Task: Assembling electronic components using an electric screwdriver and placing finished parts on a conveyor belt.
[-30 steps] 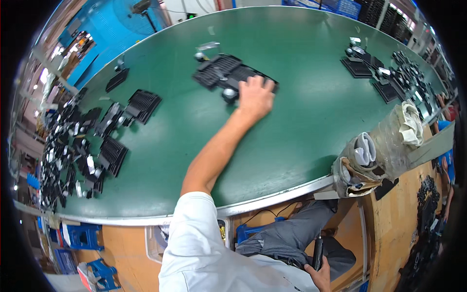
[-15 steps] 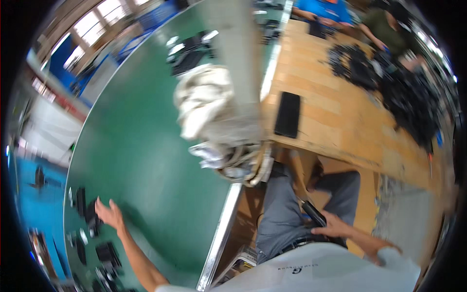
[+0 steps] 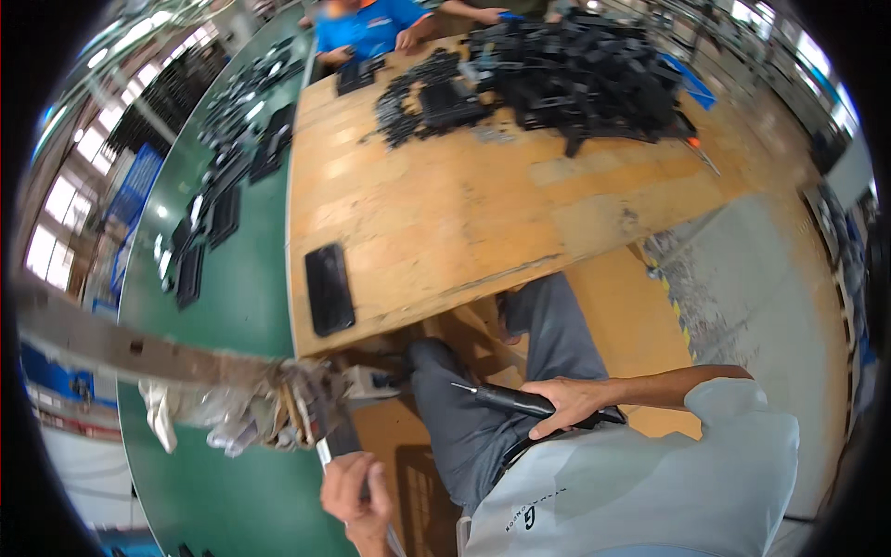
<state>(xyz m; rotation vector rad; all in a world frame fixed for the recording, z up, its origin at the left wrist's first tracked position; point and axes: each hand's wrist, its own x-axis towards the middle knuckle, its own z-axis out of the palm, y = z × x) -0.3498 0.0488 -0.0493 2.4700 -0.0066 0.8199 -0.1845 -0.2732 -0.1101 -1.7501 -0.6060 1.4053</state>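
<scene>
My right hand (image 3: 568, 405) is wrapped round a black electric screwdriver (image 3: 512, 399), its thin metal bit pointing left above my lap. Beside the green belt's metal edge, my left hand (image 3: 353, 497) has its fingers curled in. A little of something dark shows between them, but its kind cannot be made out. A flat black smartphone-like slab (image 3: 329, 290) lies near the left front corner of the wooden table (image 3: 445, 213).
Black plastic parts (image 3: 594, 84) are heaped at the table's far side, beside an orange-tipped tool (image 3: 703, 153). More black units (image 3: 223, 212) line the green belt (image 3: 246, 306). A post with hanging cloth and bags (image 3: 241, 408) stands at left. A blue-shirted co-worker (image 3: 376, 28) sits beyond.
My view has swung to the right. My left hand, stretched open by the black parts on the belt, is now drawn in near the belt's edge and closed. The right hand keeps the screwdriver.
</scene>
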